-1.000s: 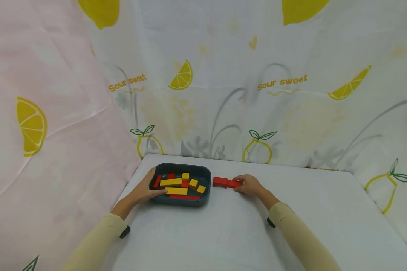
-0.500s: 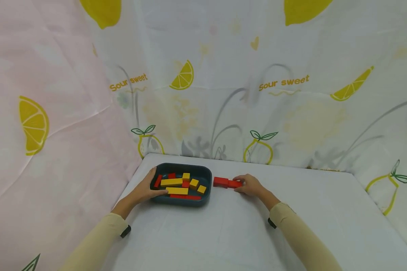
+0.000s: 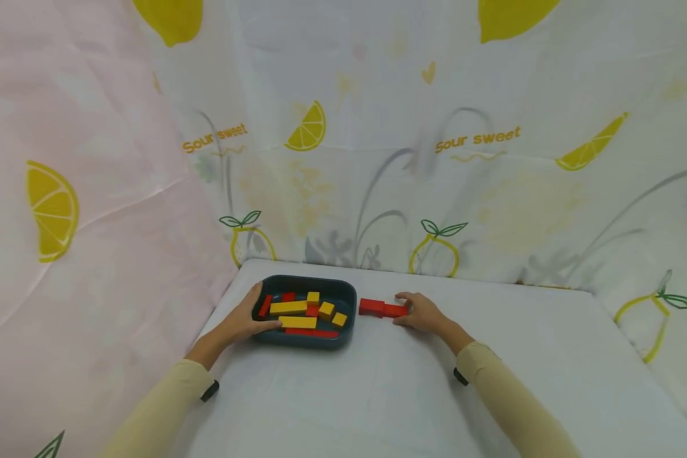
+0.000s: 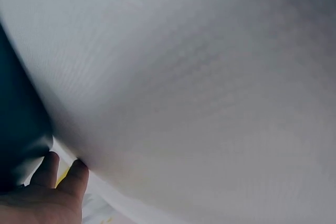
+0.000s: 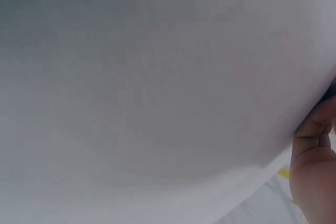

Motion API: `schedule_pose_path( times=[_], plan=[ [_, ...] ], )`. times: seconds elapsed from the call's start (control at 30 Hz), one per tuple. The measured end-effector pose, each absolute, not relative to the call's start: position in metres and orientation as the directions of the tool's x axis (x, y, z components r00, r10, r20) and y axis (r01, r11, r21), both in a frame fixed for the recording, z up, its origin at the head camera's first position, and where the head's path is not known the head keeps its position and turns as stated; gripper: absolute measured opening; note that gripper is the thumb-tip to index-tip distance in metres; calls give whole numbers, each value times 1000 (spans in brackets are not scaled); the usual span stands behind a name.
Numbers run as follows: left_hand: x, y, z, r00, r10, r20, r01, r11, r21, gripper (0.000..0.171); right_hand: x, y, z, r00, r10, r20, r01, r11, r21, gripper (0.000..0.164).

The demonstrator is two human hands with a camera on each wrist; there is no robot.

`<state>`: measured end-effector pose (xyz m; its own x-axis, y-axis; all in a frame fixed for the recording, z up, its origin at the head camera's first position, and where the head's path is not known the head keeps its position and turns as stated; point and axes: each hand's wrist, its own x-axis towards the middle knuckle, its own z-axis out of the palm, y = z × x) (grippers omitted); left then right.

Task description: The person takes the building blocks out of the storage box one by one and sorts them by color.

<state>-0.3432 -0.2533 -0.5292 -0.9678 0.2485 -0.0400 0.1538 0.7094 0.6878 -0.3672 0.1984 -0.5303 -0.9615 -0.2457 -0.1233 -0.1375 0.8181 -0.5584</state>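
Note:
In the head view, a dark blue-green tray point(image 3: 303, 342) holds several red and yellow wooden blocks, among them a long yellow block point(image 3: 289, 308) and a yellow cube point(image 3: 326, 310). My left hand point(image 3: 245, 320) grips the tray's left end, its thumb reaching over the rim beside another long yellow block point(image 3: 298, 322). Two of its fingers point(image 4: 73, 179) show against the tray's outside in the left wrist view. Right of the tray, a red block point(image 3: 371, 307) lies end to end with a second, lower red block point(image 3: 395, 310). Around that second block my right hand point(image 3: 423, 313) is spread, index finger lifted off it.
A white cloth covers the table point(image 3: 378, 394). Behind it hangs a lemon-printed curtain point(image 3: 349, 191), and a pinkish curtain point(image 3: 114, 254) borders the left side.
The right hand's index finger has risen away from the lower red block, widening the gap to the thumb. Left hand, tray and blocks stay in place.

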Motion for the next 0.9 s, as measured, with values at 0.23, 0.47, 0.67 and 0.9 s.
schedule_pose_path(
  times=[0.23,0.47,0.67,0.9],
  plan=[
    [-344,-251,-529,-968,249,-39,152,701,697,122,-367,213,-520,-954,-263,-144,-129,795,-592,76],
    [-344,-250,-527,-966,256,-24,165,690,705,122,-362,224,-495,-948,-314,-44,-215,740,-637,84],
    [-343,-252,-530,-968,247,-34,157,709,687,124,-357,219,-480,-937,-349,11,-272,711,-648,90],
    [-341,-257,-524,-956,287,-60,173,718,674,131,-350,191,-465,-904,-424,61,-357,665,-656,88]
  ],
)
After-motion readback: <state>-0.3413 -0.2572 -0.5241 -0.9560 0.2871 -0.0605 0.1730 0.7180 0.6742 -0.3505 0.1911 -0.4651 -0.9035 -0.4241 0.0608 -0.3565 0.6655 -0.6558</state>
